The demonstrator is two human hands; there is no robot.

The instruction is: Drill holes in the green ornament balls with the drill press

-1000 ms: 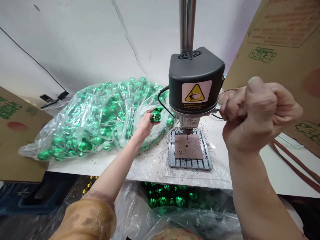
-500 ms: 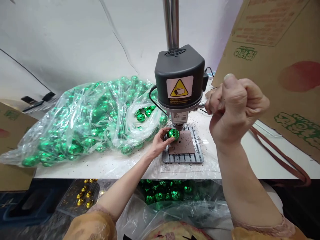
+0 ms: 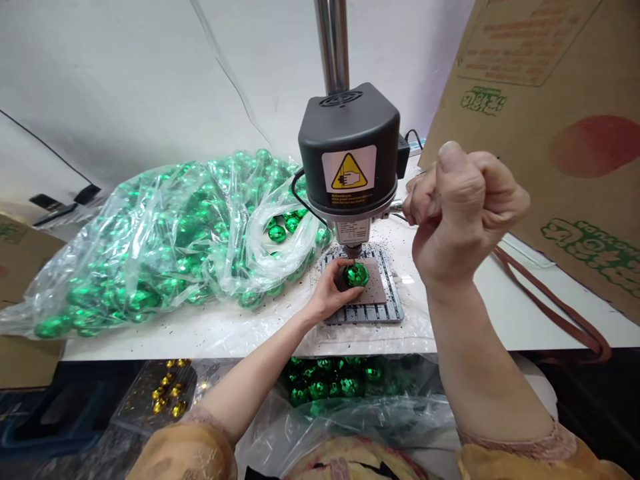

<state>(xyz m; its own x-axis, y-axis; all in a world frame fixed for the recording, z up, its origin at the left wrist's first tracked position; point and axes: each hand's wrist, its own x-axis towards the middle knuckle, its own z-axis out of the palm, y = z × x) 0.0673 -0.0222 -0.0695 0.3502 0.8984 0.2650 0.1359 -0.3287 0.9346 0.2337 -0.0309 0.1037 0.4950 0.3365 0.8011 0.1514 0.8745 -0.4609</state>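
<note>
A shiny green mirror-faceted ball (image 3: pixel 358 274) sits over the brown pad (image 3: pixel 375 293), directly below the chuck (image 3: pixel 353 252) of a small drill press (image 3: pixel 350 127). My left hand (image 3: pixel 330 293) grips it from the left, fingers behind and thumb in front. The pad's centre is hidden under the ball. My right hand (image 3: pixel 467 207) is closed in a fist at the end of the press's metal lever (image 3: pixel 395 205), raised beside the motor housing. Whether the bit touches the ball cannot be made out.
A clear plastic bag (image 3: pixel 165 247) full of green balls lies left of the press. More green balls (image 3: pixel 345 383) are in plastic at my lap, gold balls (image 3: pixel 170 390) lower left. A cardboard box (image 3: pixel 540 167) and brown strap (image 3: pixel 560 300) stand right. Dark chips litter the table (image 3: pixel 200 333).
My left hand has brought the green ball rightward and nearer to me, over the pad's middle beneath the chuck. The right hand keeps its grip on the lever. The view has shifted slightly.
</note>
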